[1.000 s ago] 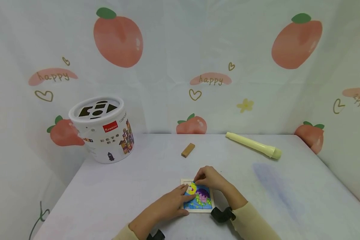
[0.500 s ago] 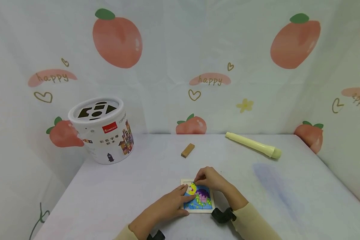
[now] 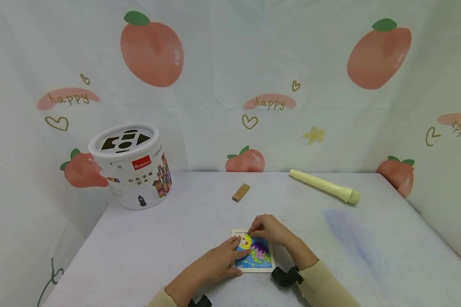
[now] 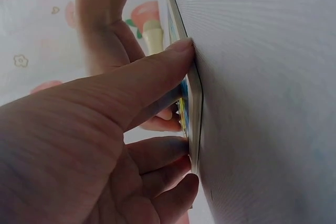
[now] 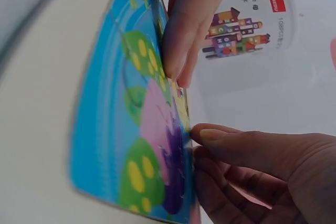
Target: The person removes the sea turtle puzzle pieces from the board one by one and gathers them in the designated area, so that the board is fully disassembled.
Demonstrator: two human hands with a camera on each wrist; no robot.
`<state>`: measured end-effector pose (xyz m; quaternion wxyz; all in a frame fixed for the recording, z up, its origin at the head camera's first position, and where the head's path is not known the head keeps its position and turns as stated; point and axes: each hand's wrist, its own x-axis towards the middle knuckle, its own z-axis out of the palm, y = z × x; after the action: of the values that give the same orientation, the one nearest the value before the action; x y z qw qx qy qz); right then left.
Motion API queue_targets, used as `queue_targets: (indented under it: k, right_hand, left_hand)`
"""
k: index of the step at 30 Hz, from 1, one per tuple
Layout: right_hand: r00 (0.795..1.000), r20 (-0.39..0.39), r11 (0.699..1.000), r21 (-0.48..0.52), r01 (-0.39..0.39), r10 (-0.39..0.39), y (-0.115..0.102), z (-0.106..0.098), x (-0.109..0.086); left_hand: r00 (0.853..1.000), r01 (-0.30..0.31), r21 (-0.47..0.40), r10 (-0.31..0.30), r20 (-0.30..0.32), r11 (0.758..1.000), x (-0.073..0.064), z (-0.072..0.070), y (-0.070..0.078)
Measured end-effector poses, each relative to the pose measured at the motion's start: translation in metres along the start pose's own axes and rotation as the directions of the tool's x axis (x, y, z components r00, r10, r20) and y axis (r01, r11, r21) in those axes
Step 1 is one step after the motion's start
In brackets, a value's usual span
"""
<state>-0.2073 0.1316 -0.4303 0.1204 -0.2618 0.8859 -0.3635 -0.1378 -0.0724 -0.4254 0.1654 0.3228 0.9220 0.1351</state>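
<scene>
Left hand (image 4: 89, 145): fills the lower left, fingers stretched toward the puzzle board.
Fingertips (image 4: 181, 45): pressed on the board's face and edge.
Puzzle board (image 4: 195, 103): seen edge-on — flat against the white table (image 4: 268, 98).
Right hand (image 4: 105, 30): just beyond — touching the board.

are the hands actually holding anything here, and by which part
Nothing is lifted. The puzzle board lies flat on the table; the left hand presses on its left edge, and the right hand touches the pieces at its far edge.
</scene>
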Motion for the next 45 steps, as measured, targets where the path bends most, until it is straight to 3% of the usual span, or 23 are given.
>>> queue_targets:
  k: [9, 18, 29, 39, 45]
  right_hand:
    - [0.999, 0.001, 0.999, -0.002, 0.036, -0.036, 0.000, 0.002, -0.002]
    - [1.000, -0.010, 1.000, -0.025, -0.016, 0.016, -0.007, 0.006, -0.003]
    - [0.998, 0.039, 0.999, 0.006, -0.048, 0.048, -0.008, 0.003, -0.003]
    - [0.997, 0.029, 0.995, 0.066, -0.078, 0.076, -0.010, 0.003, -0.002]
    - [0.993, -0.008, 0.992, 0.046, -0.119, 0.120, -0.009, 0.002, -0.001]
  left_hand:
    - [1.000, -0.009, -0.002, 0.009, 0.000, 1.000, 0.001, 0.000, -0.001]
    - [1.000, -0.023, 0.002, 0.023, -0.009, 1.000, 0.000, -0.001, 0.000]
    - [0.999, -0.030, 0.010, 0.030, -0.017, 1.000, 0.000, 0.000, -0.001]
    - [1.000, -0.018, 0.022, 0.019, -0.022, 1.000, -0.001, 0.000, 0.000]
    - [1.000, -0.017, 0.026, 0.018, -0.021, 1.000, -0.001, 0.000, 0.001]
